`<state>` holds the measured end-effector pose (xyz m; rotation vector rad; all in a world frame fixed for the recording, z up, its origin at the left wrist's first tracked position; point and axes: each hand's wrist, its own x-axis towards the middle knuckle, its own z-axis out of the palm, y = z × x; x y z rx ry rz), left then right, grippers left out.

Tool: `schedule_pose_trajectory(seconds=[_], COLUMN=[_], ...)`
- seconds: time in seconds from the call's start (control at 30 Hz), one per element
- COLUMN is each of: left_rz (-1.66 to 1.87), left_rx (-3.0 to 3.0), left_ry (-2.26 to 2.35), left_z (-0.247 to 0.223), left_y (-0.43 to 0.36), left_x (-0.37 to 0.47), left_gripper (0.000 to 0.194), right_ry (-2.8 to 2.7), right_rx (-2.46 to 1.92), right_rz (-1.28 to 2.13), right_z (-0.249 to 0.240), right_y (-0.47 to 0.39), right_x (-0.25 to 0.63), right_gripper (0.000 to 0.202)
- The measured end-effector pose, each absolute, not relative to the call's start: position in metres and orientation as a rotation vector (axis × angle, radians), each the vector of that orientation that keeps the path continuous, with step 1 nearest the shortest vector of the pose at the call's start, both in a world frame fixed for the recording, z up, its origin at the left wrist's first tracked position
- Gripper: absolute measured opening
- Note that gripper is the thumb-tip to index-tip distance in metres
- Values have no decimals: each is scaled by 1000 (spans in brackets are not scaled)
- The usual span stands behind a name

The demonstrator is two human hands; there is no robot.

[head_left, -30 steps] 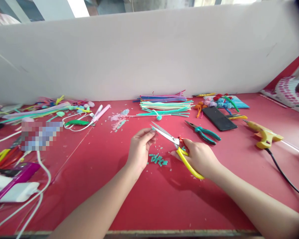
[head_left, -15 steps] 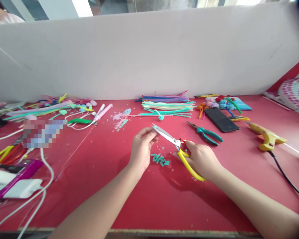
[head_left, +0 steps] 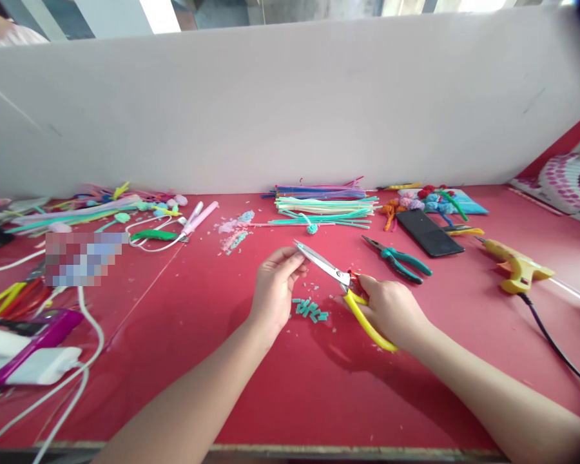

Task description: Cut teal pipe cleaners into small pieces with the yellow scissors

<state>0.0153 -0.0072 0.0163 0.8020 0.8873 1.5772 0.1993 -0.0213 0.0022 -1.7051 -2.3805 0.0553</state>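
Note:
My right hand (head_left: 391, 309) is wrapped round the yellow and red handles of a pair of scissors (head_left: 325, 264), whose blades point up and left. The blade tips reach the fingertips of my left hand (head_left: 276, 283). Its thumb and forefinger are pinched together; whatever lies between them is too small to name. Below the blades, several short teal cut pieces (head_left: 310, 310) and tiny scraps lie on the red table (head_left: 290, 393). A teal ball on a stem (head_left: 312, 228) rests farther back.
Bundles of fuzzy stems (head_left: 323, 206) lie at the back. Teal-handled pliers (head_left: 401, 259), a black phone (head_left: 430, 233) and a yellow glue gun (head_left: 519, 264) are on the right. Left are white cables (head_left: 89, 316), a pink tool (head_left: 200, 219) and green-handled cutters (head_left: 153, 235).
The scissor blades have shifted very slightly at the left fingertips. Both hands are otherwise in nearly the same place.

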Motion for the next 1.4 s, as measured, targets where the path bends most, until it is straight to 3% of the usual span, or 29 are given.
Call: schedule_pose_trajectory(seconds=[0.53,0.9,1.13,1.4], left_rz=[1445,923,837,882], left_rx=[1011,1494,1527,1538], left_ry=[1001,1111,1066,1135], left_z=[16,16,18,17], left_y=[-11,-24,-27,-24], left_x=[18,32,34,31], left_gripper=[10,14,13,13], right_ry=[-2237,-1796,-1730,-1683], right_rx=[-1796,-1409,-1368,-1380], right_rz=[271,1055,1109,1199], right_z=[10,13,13,16], right_y=[-18,-20,-23,-21], right_x=[199,195,195,197], right_gripper=[36,23,10,19])
